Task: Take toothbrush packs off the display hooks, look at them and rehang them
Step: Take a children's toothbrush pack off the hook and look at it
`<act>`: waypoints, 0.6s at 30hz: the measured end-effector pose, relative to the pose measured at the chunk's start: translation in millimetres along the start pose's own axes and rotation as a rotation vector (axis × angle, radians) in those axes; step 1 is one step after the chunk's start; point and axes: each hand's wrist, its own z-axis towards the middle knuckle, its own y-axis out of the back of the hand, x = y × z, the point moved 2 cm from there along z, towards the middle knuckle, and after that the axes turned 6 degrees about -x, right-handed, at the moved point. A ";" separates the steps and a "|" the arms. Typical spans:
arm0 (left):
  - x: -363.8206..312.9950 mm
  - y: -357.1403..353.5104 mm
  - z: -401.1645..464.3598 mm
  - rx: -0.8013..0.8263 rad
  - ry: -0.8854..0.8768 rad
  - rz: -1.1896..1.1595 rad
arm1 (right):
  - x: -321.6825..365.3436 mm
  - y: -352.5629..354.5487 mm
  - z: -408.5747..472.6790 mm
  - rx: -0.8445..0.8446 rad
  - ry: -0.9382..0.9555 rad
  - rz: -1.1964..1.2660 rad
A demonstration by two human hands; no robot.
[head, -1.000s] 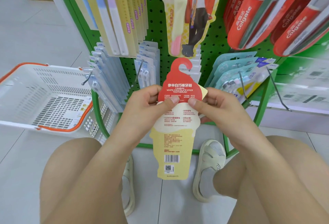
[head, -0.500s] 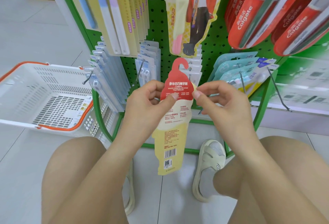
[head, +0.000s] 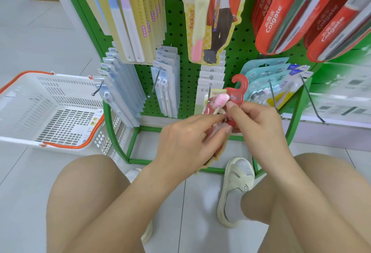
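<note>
Both hands hold one toothbrush pack (head: 230, 104) low in front of the green pegboard rack (head: 180, 56), just right of the frame's centre. The left hand (head: 186, 144) comes in from seven o'clock, its back to the camera, fingers curled around the pack's lower part so that most of the card is hidden behind it. The right hand (head: 259, 124) reaches in from four o'clock and pinches the upper part of the pack between thumb and bent fingers. The pack's red hook tab (head: 241, 84) sticks up at twelve o'clock from the hands, and the pink brush head (head: 281, 98) lies at about eleven o'clock, right by the tip of a bare metal display hook (head: 209, 92); whether they touch I cannot tell. A matching hung pack (head: 212, 17) sits on the rack at twelve o'clock, red Colgate packs (head: 291, 15) at two o'clock, and pale blue packs (head: 120, 84) at ten o'clock. A white shopping basket (head: 24, 140) with orange handles stands on the tiled floor at nine o'clock.
</note>
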 end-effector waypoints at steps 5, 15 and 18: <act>5.1 8.3 9.9 -0.076 0.184 -0.186 | 1.0 12.1 1.3 -0.058 0.084 -0.075; -8.6 23.6 37.9 0.066 0.488 -0.627 | 34.1 19.0 -0.1 -0.036 0.155 0.241; -24.7 39.6 54.3 0.052 0.415 -0.682 | 55.3 26.6 5.0 -0.043 0.207 0.302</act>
